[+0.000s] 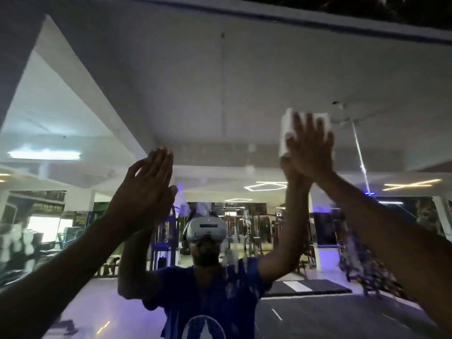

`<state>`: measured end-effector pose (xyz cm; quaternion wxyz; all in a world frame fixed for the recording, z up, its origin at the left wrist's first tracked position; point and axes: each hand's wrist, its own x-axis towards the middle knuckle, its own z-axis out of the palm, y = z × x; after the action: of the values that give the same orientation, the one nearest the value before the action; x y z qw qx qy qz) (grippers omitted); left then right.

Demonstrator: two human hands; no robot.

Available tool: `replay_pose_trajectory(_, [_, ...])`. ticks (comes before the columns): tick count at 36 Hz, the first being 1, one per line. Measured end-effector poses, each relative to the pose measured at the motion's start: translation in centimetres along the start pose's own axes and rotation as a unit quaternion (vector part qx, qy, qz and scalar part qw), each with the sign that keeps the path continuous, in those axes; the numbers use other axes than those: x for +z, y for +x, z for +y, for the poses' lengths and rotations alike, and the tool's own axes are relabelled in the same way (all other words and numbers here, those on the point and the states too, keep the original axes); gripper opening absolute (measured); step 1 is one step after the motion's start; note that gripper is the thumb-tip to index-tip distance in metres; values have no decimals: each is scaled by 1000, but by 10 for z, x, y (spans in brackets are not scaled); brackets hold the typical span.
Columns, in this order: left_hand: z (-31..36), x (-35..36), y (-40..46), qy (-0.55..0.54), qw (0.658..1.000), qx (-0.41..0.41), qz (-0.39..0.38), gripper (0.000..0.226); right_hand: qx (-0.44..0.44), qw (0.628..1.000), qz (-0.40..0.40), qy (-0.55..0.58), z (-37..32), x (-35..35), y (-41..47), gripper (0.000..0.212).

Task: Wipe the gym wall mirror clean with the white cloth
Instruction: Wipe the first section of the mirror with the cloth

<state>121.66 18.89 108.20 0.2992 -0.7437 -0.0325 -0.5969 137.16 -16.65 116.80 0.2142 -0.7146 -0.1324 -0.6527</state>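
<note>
While the right hand [308, 148] pressed the folded white cloth [286, 135] flat-fingered against the large gym wall mirror [220, 94] high up, the left hand [144, 189] rested open on the glass. Even pressure and overlapping passes would probably prevent streaks.

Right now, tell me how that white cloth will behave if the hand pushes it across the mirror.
The white cloth looks folded into a flat pad, so it probably slides as one piece. It is likely soft and light. The right hand presses it flat-fingered, so it could slip out.
</note>
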Motion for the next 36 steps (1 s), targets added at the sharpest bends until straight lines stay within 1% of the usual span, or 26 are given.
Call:
replay_pose_trajectory(1, [0, 0, -2, -2, 1000, -1, -5, 75, 77, 997, 6, 27, 9, -3, 13, 87])
replay_pose_trajectory(2, [1, -1, -2, -5, 1000, -3, -4, 75, 124, 991, 16, 54, 7, -3, 17, 90])
replay_pose_trajectory(3, [4, -2, -1, -11, 1000, -3, 1, 74, 136, 989, 23, 61, -7, 2, 13, 89])
replay_pose_trajectory(4, [7, -4, 2, -18, 1000, -2, 9, 72, 112, 992, 36, 44, -26, 7, 1, 85])
replay_pose_trajectory(6, [13, -8, 13, -35, 999, -5, 26, 70, -31, 999, 37, -4, -71, 16, -44, 76])
replay_pose_trajectory(8, [18, -12, 26, -66, 997, -22, 39, 71, -214, 977, -4, -20, -95, 26, -96, 74])
replay_pose_trajectory(9, [19, -11, 30, -83, 995, -31, 42, 71, -281, 959, -23, -15, -94, 25, -107, 74])
replay_pose_trajectory(10, [19, -9, 33, -92, 994, -36, 41, 72, -322, 946, -24, -14, -83, 21, -101, 74])
replay_pose_trajectory(11, [19, -6, 34, -89, 995, -37, 39, 72, -331, 943, -12, -28, -67, 21, -85, 75])
replay_pose_trajectory(12, [18, -3, 33, -78, 996, -36, 38, 73, -306, 951, -1, -49, -51, 19, -62, 77])
replay_pose_trajectory(13, [16, 1, 32, -65, 997, -30, 38, 74, -250, 966, 9, -64, -34, 18, -36, 80])
replay_pose_trajectory(14, [14, 3, 30, -60, 997, -24, 37, 74, -165, 984, 11, -62, -20, 12, -14, 80])
replay_pose_trajectory(16, [12, 6, 28, -67, 997, -19, 38, 74, -4, 1000, 24, 6, -19, 7, 8, 78])
replay_pose_trajectory(17, [12, 6, 28, -76, 996, -21, 40, 74, 42, 998, 36, 26, -36, 9, 3, 80])
replay_pose_trajectory(18, [13, 6, 28, -83, 995, -24, 42, 74, 42, 998, 47, 18, -59, 14, -12, 81])
replay_pose_trajectory(19, [15, 7, 28, -87, 995, -27, 45, 74, -11, 999, 43, 7, -85, 17, -35, 80])
replay_pose_trajectory(20, [15, 8, 27, -89, 994, -31, 49, 73, -99, 995, 31, -2, -109, 20, -63, 77])
replay_pose_trajectory(22, [14, 11, 27, -89, 994, -29, 55, 72, -273, 962, -17, 10, -132, 28, -113, 74])
replay_pose_trajectory(24, [9, 12, 25, -84, 995, -12, 57, 70, -356, 934, -27, 15, -119, 24, -111, 70])
replay_pose_trajectory(26, [2, 13, 23, -70, 996, 6, 62, 68, -320, 947, -7, -14, -89, 20, -66, 70])
replay_pose_trajectory(29, [-1, 12, 20, -61, 996, 12, 57, 69, -107, 994, -4, -26, -42, 7, 5, 85])
replay_pose_trajectory(31, [1, 11, 20, -72, 995, 6, 61, 69, 13, 999, 25, 23, -43, 6, 18, 83])
replay_pose_trajectory(32, [2, 11, 20, -78, 995, 1, 63, 69, 43, 998, 40, 32, -58, 10, 10, 82])
replay_pose_trajectory(33, [4, 12, 20, -86, 994, -6, 66, 69, 38, 997, 54, 28, -78, 15, -7, 79])
replay_pose_trajectory(34, [5, 12, 20, -94, 993, -13, 68, 69, -10, 998, 53, 19, -101, 18, -33, 77])
replay_pose_trajectory(36, [6, 14, 19, -103, 992, -22, 70, 68, -183, 983, 15, 14, -135, 27, -96, 71])
